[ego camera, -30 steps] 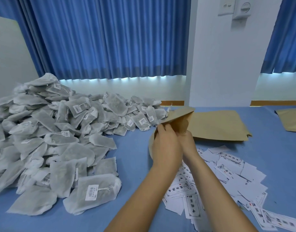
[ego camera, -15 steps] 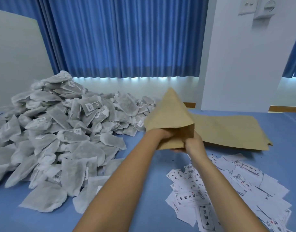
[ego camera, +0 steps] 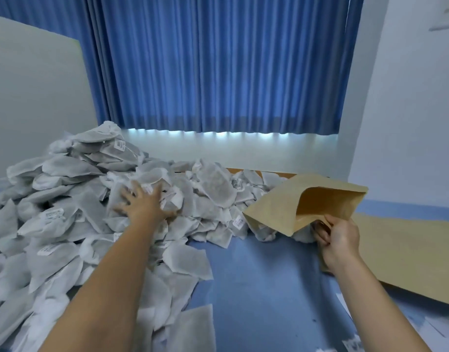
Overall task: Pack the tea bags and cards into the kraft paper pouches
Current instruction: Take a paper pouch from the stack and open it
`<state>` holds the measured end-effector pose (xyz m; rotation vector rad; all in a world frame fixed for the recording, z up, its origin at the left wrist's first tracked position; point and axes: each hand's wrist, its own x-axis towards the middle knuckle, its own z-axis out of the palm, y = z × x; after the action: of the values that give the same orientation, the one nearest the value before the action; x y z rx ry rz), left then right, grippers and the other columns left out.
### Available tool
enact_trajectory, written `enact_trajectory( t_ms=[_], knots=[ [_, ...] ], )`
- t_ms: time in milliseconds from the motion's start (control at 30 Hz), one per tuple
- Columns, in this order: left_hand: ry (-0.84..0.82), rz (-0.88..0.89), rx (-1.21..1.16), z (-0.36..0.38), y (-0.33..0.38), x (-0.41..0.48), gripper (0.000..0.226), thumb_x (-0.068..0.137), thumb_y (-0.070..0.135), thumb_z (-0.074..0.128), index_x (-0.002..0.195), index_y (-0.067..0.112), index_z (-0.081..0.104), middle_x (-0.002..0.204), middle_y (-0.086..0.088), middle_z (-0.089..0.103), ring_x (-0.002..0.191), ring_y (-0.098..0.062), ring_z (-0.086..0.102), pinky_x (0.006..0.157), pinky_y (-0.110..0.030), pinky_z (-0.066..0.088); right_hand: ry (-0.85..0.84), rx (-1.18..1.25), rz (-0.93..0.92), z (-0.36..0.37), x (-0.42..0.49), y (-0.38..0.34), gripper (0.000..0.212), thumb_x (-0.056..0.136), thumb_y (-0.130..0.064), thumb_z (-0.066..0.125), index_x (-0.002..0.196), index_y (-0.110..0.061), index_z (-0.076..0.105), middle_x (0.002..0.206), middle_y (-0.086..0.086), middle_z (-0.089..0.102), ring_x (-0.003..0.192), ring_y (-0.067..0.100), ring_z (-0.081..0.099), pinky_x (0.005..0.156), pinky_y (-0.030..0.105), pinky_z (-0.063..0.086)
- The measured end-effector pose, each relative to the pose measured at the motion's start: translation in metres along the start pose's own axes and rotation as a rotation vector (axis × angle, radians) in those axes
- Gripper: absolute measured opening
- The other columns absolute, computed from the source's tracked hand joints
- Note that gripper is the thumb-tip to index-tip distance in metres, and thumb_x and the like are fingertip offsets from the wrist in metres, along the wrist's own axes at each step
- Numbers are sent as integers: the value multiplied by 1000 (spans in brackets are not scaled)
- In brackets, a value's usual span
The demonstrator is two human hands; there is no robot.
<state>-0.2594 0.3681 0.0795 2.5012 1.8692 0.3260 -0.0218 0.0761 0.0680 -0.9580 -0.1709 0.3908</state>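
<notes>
A big heap of white tea bags (ego camera: pixel 66 224) with small paper tags covers the left of the blue table. My left hand (ego camera: pixel 144 203) lies on the heap with fingers spread over the bags. My right hand (ego camera: pixel 339 238) pinches the lower edge of a kraft paper pouch (ego camera: pixel 281 207), held above the table with its mouth open toward me. A stack of flat kraft pouches (ego camera: pixel 408 255) lies at the right. A few white cards (ego camera: pixel 352 345) show at the bottom right edge.
The blue table (ego camera: pixel 264 288) shows bare cloth between the heap and the pouch stack. Blue curtains (ego camera: pixel 218 67) hang behind, a white board (ego camera: pixel 33 97) leans at the left, and a white wall (ego camera: pixel 408 97) stands at the right.
My left hand let go of the pouch and reached left onto the tea bag heap. My right hand now holds the opened pouch alone, and the view has turned left, away from the cards.
</notes>
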Motion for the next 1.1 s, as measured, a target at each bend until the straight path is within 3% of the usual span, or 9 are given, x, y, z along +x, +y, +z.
enact_trajectory(
  t_ms=[133,300,433,600,733,833,900,1000,1100],
  knots=[
    [-224,69,51,46,-18,33,98,80,72,49,152,30,-2,157,-17,9,143,-40,14,114,-53,20,-19,165,28,6,18,8,31,89,6,31,67,-15,34,43,-3,34,28,7,21,31,16,16],
    [-306,88,41,61,-22,52,87,81,76,40,151,29,17,159,-10,6,143,-43,-5,113,-59,7,-5,309,69,15,32,15,33,89,7,27,65,-16,32,43,-5,32,30,7,19,32,19,15],
    [-389,136,-18,64,-19,39,91,72,78,45,149,33,24,159,-5,13,144,-39,-1,113,-58,11,-53,315,53,29,30,18,35,91,6,28,65,-17,28,44,-5,28,30,7,19,33,19,15],
    [-480,417,-195,65,29,-28,87,70,76,45,140,24,42,149,-5,38,133,-26,38,105,-38,30,-24,269,50,39,27,22,33,91,6,25,69,-17,30,58,-1,25,33,9,19,36,20,15],
    [-643,615,-119,49,54,-64,81,75,68,55,145,34,33,149,9,36,132,-19,39,98,-27,31,-15,262,41,42,21,23,31,91,6,24,73,-18,31,59,-2,27,35,9,20,36,20,16],
    [-802,573,-100,6,48,-44,45,81,40,63,125,44,55,128,22,52,118,-14,53,91,-32,48,-20,250,47,43,21,24,29,92,6,27,74,-16,35,59,-1,31,35,9,21,36,20,18],
    [-604,385,-198,-16,43,-18,18,85,18,61,101,21,70,106,8,69,95,-16,67,72,-31,55,-7,243,48,42,21,25,29,92,6,29,74,-16,36,60,-1,32,35,9,22,36,20,19],
    [31,220,-241,-11,51,20,27,92,25,50,110,9,60,121,-13,60,109,-32,58,86,-38,49,11,230,55,39,22,27,27,93,5,32,78,-16,40,61,-2,36,34,8,25,35,19,21],
    [-31,281,-395,24,81,33,51,94,48,43,142,31,38,153,-11,23,136,-37,26,109,-47,29,3,219,48,33,25,27,26,93,4,32,80,-15,42,60,-2,38,33,7,26,34,19,21]
  ],
)
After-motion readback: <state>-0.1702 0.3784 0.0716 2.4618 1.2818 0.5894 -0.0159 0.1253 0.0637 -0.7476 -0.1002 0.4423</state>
